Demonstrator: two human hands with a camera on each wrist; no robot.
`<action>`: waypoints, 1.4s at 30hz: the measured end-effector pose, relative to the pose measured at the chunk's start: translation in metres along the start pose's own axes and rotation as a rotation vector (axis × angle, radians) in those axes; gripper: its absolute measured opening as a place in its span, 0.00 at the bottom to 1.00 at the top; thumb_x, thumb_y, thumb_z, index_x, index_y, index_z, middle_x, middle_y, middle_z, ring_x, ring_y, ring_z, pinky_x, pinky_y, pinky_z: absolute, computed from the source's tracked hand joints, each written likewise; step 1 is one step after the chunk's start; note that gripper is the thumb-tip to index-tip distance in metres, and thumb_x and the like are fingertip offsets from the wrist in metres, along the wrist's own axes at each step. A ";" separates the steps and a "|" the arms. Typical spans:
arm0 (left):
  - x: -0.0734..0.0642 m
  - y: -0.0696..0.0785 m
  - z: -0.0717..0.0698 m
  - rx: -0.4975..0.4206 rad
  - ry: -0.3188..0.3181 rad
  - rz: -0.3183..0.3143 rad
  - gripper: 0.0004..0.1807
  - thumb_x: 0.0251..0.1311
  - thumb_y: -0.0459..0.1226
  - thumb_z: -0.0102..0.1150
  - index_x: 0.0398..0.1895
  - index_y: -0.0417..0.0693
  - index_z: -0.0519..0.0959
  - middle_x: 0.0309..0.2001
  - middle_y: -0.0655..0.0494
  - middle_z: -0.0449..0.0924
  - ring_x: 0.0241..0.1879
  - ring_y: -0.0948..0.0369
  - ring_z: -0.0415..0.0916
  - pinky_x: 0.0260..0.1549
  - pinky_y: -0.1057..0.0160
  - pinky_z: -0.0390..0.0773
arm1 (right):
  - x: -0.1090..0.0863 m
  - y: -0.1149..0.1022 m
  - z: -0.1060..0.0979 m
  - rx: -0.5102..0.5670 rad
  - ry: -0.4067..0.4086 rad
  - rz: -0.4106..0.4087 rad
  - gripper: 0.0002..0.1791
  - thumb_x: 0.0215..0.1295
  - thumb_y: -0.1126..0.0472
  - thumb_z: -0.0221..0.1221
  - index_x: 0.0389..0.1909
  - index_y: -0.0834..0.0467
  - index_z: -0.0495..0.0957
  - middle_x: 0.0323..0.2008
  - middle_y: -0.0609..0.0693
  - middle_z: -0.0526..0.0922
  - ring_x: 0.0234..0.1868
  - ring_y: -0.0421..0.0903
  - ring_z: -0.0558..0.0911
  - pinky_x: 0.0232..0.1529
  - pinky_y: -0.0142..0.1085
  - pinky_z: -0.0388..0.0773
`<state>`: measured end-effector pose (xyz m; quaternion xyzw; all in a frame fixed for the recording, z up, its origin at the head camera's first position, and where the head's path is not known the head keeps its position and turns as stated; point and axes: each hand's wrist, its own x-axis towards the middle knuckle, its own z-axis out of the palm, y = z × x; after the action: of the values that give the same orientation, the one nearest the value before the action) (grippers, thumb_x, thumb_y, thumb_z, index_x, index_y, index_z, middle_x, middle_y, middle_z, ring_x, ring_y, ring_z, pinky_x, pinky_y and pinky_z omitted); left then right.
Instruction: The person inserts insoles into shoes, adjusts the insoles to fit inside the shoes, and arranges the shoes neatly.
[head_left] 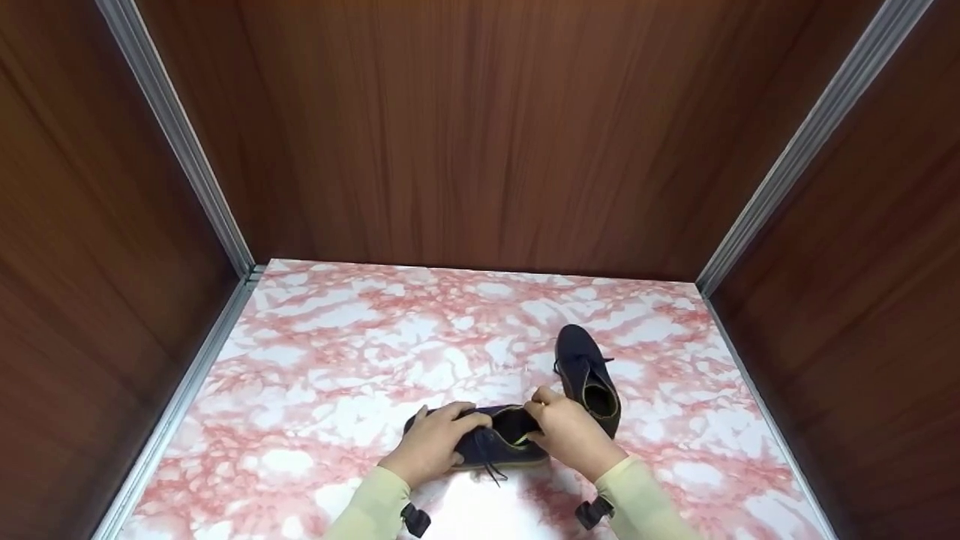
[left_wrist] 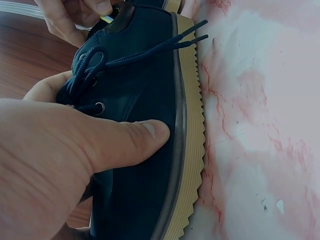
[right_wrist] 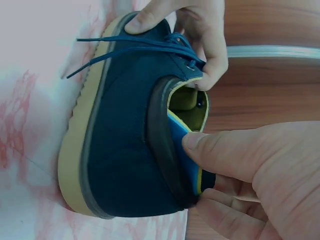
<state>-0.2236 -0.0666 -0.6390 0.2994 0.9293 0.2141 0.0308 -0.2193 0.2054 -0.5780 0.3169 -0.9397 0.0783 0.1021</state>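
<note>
A dark navy lace-up shoe (head_left: 480, 453) with a ridged tan sole stands on the table, toe to the left. My left hand (head_left: 437, 440) grips its front part, thumb on the near side and fingers over the far side. At the heel opening, my right hand (head_left: 564, 426) pinches a blue, yellow-edged insole (right_wrist: 183, 150) partly inside the shoe. The thumb lies on its blue face; the fingertips are partly hidden behind. Tied laces (left_wrist: 135, 59) hang over the near side. The matching shoe (head_left: 577, 352) stands just beyond my right hand, toe pointing away.
The tabletop (head_left: 337, 360) has a red and white marbled pattern. Brown wood-grain panels (head_left: 450, 135) enclose it at the back and both sides. Grey metal rails (head_left: 180, 135) run along the corners and side edges.
</note>
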 end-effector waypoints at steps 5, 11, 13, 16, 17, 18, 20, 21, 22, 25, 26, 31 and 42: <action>-0.001 -0.001 0.000 -0.015 -0.001 -0.004 0.39 0.63 0.35 0.78 0.71 0.80 0.75 0.78 0.52 0.74 0.74 0.47 0.77 0.69 0.22 0.71 | 0.002 -0.003 0.006 -0.049 0.048 -0.031 0.10 0.59 0.63 0.80 0.39 0.59 0.90 0.36 0.50 0.83 0.34 0.46 0.88 0.37 0.37 0.88; -0.002 0.000 0.001 -0.013 0.004 0.004 0.39 0.62 0.34 0.79 0.71 0.79 0.75 0.77 0.52 0.74 0.74 0.46 0.77 0.69 0.23 0.72 | 0.001 -0.005 0.012 -0.068 0.078 -0.020 0.06 0.60 0.64 0.78 0.34 0.59 0.89 0.32 0.49 0.79 0.32 0.45 0.85 0.35 0.36 0.85; -0.001 0.000 0.001 -0.005 0.007 0.006 0.40 0.62 0.35 0.79 0.71 0.79 0.75 0.77 0.53 0.74 0.74 0.46 0.78 0.68 0.24 0.72 | 0.000 -0.003 0.013 -0.019 0.080 0.008 0.08 0.60 0.63 0.78 0.35 0.60 0.88 0.34 0.49 0.79 0.35 0.46 0.85 0.38 0.37 0.86; 0.001 0.000 0.002 0.000 0.010 0.007 0.40 0.62 0.35 0.79 0.72 0.79 0.75 0.77 0.53 0.74 0.74 0.47 0.78 0.69 0.24 0.72 | -0.004 0.003 0.018 0.104 0.076 0.099 0.10 0.63 0.61 0.77 0.40 0.59 0.87 0.40 0.48 0.80 0.43 0.48 0.84 0.48 0.42 0.86; 0.001 0.001 0.002 -0.001 0.010 0.007 0.40 0.61 0.35 0.79 0.72 0.78 0.75 0.77 0.53 0.74 0.74 0.47 0.78 0.69 0.24 0.72 | -0.007 0.005 0.020 0.161 0.072 0.139 0.10 0.65 0.61 0.76 0.42 0.58 0.86 0.42 0.48 0.80 0.45 0.48 0.83 0.51 0.44 0.85; 0.001 0.001 0.003 -0.002 0.009 0.007 0.40 0.61 0.34 0.79 0.72 0.78 0.75 0.77 0.53 0.74 0.74 0.47 0.78 0.69 0.24 0.71 | -0.009 0.008 0.023 0.226 0.068 0.179 0.11 0.66 0.60 0.75 0.44 0.57 0.85 0.45 0.48 0.82 0.48 0.48 0.84 0.54 0.46 0.85; 0.002 0.000 0.003 -0.004 0.003 0.003 0.40 0.61 0.35 0.79 0.72 0.78 0.75 0.78 0.53 0.74 0.74 0.47 0.77 0.70 0.24 0.71 | -0.016 0.013 0.031 0.381 0.053 0.256 0.11 0.69 0.60 0.72 0.49 0.54 0.83 0.50 0.48 0.85 0.54 0.49 0.84 0.59 0.49 0.84; 0.002 0.000 0.003 -0.005 -0.001 0.000 0.40 0.62 0.35 0.79 0.72 0.78 0.75 0.78 0.53 0.74 0.75 0.47 0.77 0.70 0.24 0.71 | -0.019 0.016 0.035 0.467 0.042 0.288 0.11 0.71 0.61 0.71 0.51 0.53 0.83 0.52 0.49 0.86 0.57 0.50 0.85 0.61 0.49 0.83; 0.001 0.000 0.003 -0.008 -0.007 -0.004 0.40 0.62 0.35 0.79 0.72 0.79 0.75 0.78 0.53 0.73 0.75 0.47 0.77 0.71 0.24 0.70 | -0.022 0.018 0.040 0.556 0.032 0.315 0.12 0.73 0.61 0.69 0.53 0.51 0.82 0.54 0.50 0.87 0.59 0.51 0.85 0.63 0.50 0.82; 0.001 -0.002 0.004 -0.016 -0.009 -0.010 0.40 0.62 0.34 0.78 0.72 0.79 0.75 0.78 0.53 0.73 0.75 0.46 0.77 0.68 0.21 0.71 | -0.029 0.023 0.051 0.795 0.012 0.368 0.16 0.75 0.65 0.65 0.59 0.49 0.80 0.61 0.54 0.86 0.66 0.54 0.83 0.68 0.46 0.78; 0.001 -0.003 0.003 -0.016 -0.012 -0.011 0.40 0.63 0.34 0.78 0.73 0.79 0.74 0.78 0.53 0.73 0.75 0.46 0.77 0.68 0.21 0.70 | -0.031 0.025 0.054 0.849 0.005 0.376 0.18 0.75 0.65 0.64 0.61 0.49 0.80 0.63 0.55 0.85 0.68 0.55 0.81 0.69 0.43 0.76; 0.000 -0.003 0.002 -0.013 -0.011 -0.006 0.39 0.64 0.35 0.77 0.73 0.79 0.74 0.78 0.53 0.73 0.75 0.46 0.77 0.71 0.23 0.70 | -0.033 0.024 0.062 0.947 0.032 0.429 0.21 0.71 0.69 0.64 0.61 0.48 0.81 0.65 0.52 0.84 0.68 0.53 0.80 0.66 0.32 0.73; -0.001 -0.002 0.003 -0.006 -0.005 -0.003 0.39 0.63 0.35 0.78 0.72 0.78 0.74 0.78 0.53 0.73 0.75 0.47 0.77 0.71 0.24 0.70 | -0.028 0.005 0.077 0.576 0.257 0.451 0.17 0.62 0.71 0.61 0.44 0.45 0.83 0.50 0.43 0.91 0.52 0.42 0.87 0.56 0.38 0.84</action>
<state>-0.2235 -0.0678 -0.6425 0.2987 0.9290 0.2159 0.0343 -0.2117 0.2088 -0.6599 0.1053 -0.9049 0.3985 0.1063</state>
